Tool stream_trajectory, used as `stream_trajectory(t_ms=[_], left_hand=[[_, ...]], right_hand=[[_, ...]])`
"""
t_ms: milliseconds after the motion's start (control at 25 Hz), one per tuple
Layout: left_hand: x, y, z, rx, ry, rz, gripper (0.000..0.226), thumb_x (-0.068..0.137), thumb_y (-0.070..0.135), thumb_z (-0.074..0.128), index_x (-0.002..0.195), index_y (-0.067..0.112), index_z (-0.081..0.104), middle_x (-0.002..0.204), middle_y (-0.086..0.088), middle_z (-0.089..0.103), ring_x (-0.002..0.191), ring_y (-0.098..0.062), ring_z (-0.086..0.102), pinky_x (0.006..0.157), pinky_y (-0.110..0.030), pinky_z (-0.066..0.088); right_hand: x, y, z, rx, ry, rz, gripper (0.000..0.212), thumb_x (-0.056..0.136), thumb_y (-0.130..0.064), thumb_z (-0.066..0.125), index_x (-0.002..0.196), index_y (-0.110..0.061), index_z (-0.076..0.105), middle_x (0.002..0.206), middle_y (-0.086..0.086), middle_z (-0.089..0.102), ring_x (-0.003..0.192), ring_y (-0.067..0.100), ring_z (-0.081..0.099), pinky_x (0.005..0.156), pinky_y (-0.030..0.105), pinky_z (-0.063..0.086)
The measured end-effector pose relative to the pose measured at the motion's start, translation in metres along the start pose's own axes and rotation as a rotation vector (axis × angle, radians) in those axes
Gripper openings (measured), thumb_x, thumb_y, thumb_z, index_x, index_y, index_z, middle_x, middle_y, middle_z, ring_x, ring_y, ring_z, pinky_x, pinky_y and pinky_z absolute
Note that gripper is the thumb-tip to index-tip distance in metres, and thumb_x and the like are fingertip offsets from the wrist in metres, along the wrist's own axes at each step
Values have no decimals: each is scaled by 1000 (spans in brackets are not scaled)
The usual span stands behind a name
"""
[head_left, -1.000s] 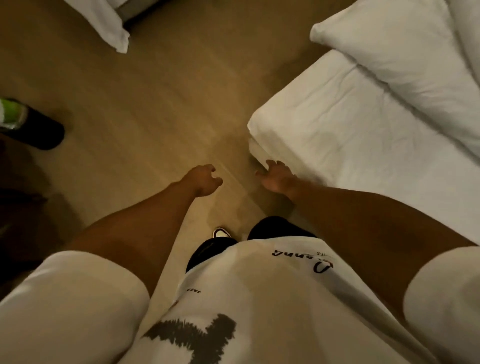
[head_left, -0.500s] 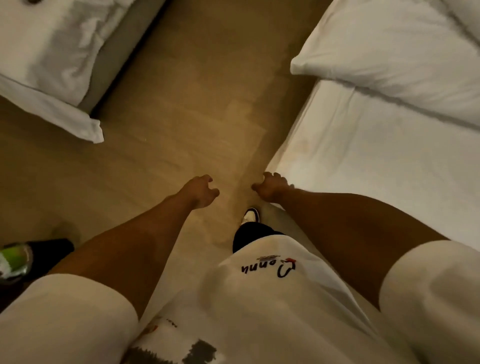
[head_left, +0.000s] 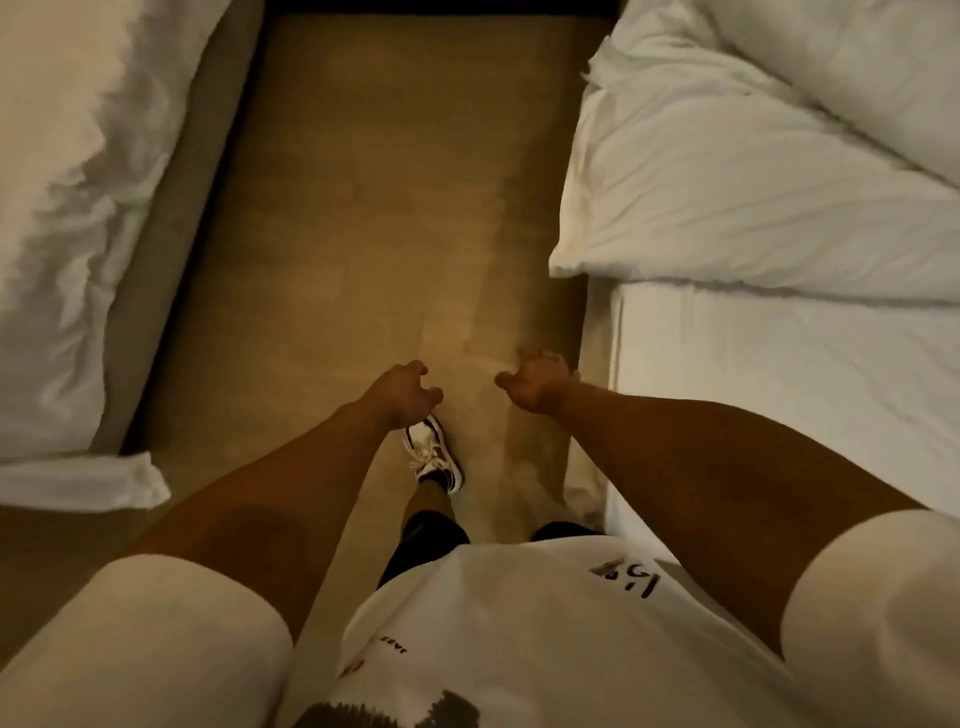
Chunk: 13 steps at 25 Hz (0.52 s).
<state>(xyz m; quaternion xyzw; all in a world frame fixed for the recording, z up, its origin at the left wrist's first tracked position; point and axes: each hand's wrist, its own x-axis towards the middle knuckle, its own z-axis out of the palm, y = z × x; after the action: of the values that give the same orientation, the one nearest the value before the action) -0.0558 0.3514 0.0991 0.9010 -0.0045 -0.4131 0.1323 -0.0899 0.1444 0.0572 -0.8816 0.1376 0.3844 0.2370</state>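
shirt print (head_left: 626, 574): dark letters, too blurred to read
left hand (head_left: 404, 395): loosely curled, empty
right hand (head_left: 535, 384): loosely curled, empty, apart from left, near mattress (head_left: 779, 395) edge
floor (head_left: 389, 208): open strip between left bed (head_left: 78, 156) and mattress

Your left hand (head_left: 402, 395) and right hand (head_left: 535, 387) hang side by side, apart, over the tan wooden floor (head_left: 374, 208), which runs ahead of them between two beds. The white sheeted mattress (head_left: 779, 415) lies just right of your right hand, and the white rumpled pillow (head_left: 727, 197) sits on it farther ahead. The white crumpled bedding (head_left: 67, 182) lies well left of your left hand. The white laced sneaker (head_left: 434, 454) stands on the floor just behind your left hand.
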Motion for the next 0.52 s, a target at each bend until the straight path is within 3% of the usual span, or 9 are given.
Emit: stream_trajectory(t_ms=[240, 400, 520], left_hand=[[144, 22, -147, 96, -48, 212, 58, 100, 37, 53, 148, 10, 38, 148, -19, 44, 124, -35, 53, 97, -35, 44], [215, 42, -229, 252, -134, 234, 60, 101, 39, 51, 151, 10, 34, 153, -16, 39, 130, -33, 50, 103, -37, 43], [284, 87, -285, 326, -162, 288, 62, 101, 40, 51, 151, 10, 33, 153, -16, 39, 132, -34, 48, 104, -37, 42]], right_hand=[[100, -65, -114, 186, 102, 206, 82, 94, -62, 43, 158, -15, 20, 165, 16, 15, 150, 40, 18, 120, 56, 21], [147, -96, -192, 311, 231, 328, 75, 94, -58, 43, 155, -17, 28, 160, 14, 27, 145, 36, 29, 117, 54, 26], [193, -104, -247, 412, 274, 387, 72, 95, -55, 45, 155, -21, 27, 160, 10, 26, 146, 35, 26, 119, 56, 20]])
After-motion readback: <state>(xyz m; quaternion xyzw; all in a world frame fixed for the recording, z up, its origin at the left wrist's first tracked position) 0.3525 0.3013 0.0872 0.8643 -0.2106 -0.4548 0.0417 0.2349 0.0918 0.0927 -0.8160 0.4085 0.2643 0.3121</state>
